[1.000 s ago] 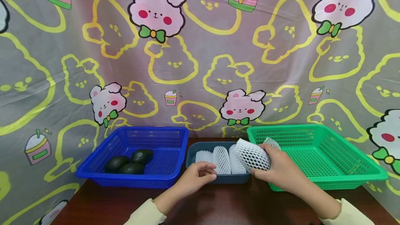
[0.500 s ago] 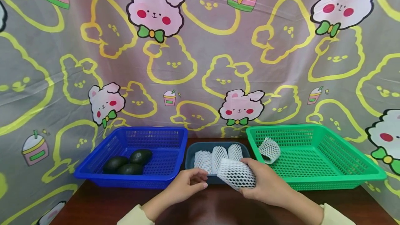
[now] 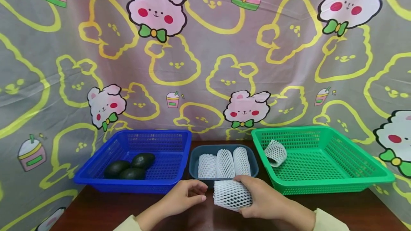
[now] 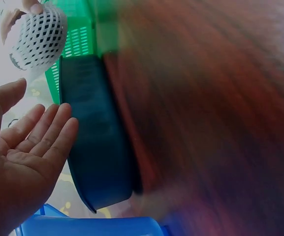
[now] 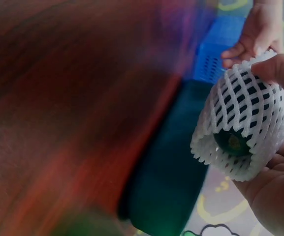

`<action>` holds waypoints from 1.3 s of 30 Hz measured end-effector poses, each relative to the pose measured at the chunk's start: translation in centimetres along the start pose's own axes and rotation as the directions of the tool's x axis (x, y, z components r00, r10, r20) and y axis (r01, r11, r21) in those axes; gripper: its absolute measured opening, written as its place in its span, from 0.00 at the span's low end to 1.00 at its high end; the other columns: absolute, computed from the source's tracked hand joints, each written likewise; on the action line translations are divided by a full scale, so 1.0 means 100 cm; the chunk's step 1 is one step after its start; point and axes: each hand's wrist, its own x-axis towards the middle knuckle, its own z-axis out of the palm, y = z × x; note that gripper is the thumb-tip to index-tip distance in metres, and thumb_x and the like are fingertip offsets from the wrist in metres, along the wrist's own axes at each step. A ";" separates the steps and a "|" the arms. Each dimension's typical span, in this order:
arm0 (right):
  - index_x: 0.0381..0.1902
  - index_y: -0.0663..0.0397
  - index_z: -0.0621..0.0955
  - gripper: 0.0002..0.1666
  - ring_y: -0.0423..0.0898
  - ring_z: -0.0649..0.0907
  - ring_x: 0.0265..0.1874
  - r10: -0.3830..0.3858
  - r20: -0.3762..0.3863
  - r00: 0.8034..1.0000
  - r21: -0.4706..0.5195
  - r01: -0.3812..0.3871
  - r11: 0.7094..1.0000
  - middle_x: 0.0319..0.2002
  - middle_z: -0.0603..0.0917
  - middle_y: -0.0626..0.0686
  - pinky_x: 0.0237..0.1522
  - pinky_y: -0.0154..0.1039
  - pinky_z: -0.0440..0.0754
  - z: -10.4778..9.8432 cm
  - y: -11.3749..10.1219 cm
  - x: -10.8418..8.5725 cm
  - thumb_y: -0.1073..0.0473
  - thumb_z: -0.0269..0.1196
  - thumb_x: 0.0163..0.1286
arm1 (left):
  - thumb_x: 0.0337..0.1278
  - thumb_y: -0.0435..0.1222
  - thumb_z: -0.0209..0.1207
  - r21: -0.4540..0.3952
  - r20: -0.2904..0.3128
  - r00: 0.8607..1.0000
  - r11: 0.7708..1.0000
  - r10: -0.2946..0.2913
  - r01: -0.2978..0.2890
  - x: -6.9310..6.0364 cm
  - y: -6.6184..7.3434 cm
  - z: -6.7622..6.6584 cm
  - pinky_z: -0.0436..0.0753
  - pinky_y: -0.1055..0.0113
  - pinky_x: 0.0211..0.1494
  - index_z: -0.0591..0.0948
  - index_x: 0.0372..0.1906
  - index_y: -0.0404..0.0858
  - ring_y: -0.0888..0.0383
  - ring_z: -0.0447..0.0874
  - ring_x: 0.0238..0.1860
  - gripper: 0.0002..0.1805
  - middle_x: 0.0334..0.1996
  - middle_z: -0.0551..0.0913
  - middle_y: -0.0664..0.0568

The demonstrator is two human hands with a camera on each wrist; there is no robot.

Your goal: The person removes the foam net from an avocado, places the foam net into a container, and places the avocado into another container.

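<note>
My right hand (image 3: 264,199) grips an avocado in a white foam net sleeve (image 3: 232,196), held in front of the grey-blue tray. In the right wrist view, the dark stem end of the avocado (image 5: 234,141) shows through the sleeve's opening. My left hand (image 3: 183,197) hovers just left of the sleeve, fingers loosely bent and apart from it; the left wrist view shows its palm bare. Three more foam net sleeves (image 3: 225,164) lie side by side in the tray (image 3: 192,165). A further sleeve (image 3: 276,153) lies in the green basket.
On the left stands a blue basket (image 3: 128,184) with three bare avocados (image 3: 133,167) in its near left part. The green basket (image 3: 334,181) stands to the right of the tray. A patterned curtain (image 3: 205,63) hangs behind; everything rests on a dark wooden table (image 3: 128,209).
My right hand has carried the sleeved avocado left and down, from beside the green basket to in front of the tray. My left hand has drawn back slightly left and down.
</note>
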 end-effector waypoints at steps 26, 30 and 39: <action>0.59 0.51 0.72 0.40 0.35 0.76 0.42 -0.107 0.087 0.990 0.056 0.102 0.993 0.48 0.77 0.41 0.44 0.35 0.79 0.034 0.025 0.011 0.49 0.73 0.50 | 0.59 0.30 0.64 -0.006 0.092 0.996 1.000 -0.017 0.018 -0.009 -0.005 0.007 0.80 0.70 0.42 0.84 0.44 0.37 0.66 0.81 0.36 0.09 0.34 0.83 0.62; 0.60 0.52 0.71 0.40 0.36 0.76 0.43 -0.097 0.109 0.989 0.065 0.090 0.994 0.50 0.77 0.43 0.45 0.36 0.78 0.032 0.025 0.011 0.47 0.73 0.52 | 0.59 0.31 0.64 -0.014 0.097 0.995 1.000 -0.014 0.016 -0.010 -0.004 0.008 0.80 0.71 0.42 0.84 0.43 0.36 0.67 0.81 0.36 0.08 0.33 0.83 0.64; 0.63 0.52 0.69 0.42 0.37 0.75 0.45 -0.054 0.171 0.984 0.091 0.039 0.995 0.53 0.76 0.45 0.48 0.38 0.78 0.030 0.022 0.011 0.44 0.72 0.55 | 0.56 0.32 0.66 -0.045 0.044 0.999 0.999 -0.019 0.021 -0.006 -0.003 0.012 0.80 0.71 0.39 0.85 0.41 0.37 0.64 0.82 0.35 0.08 0.35 0.85 0.53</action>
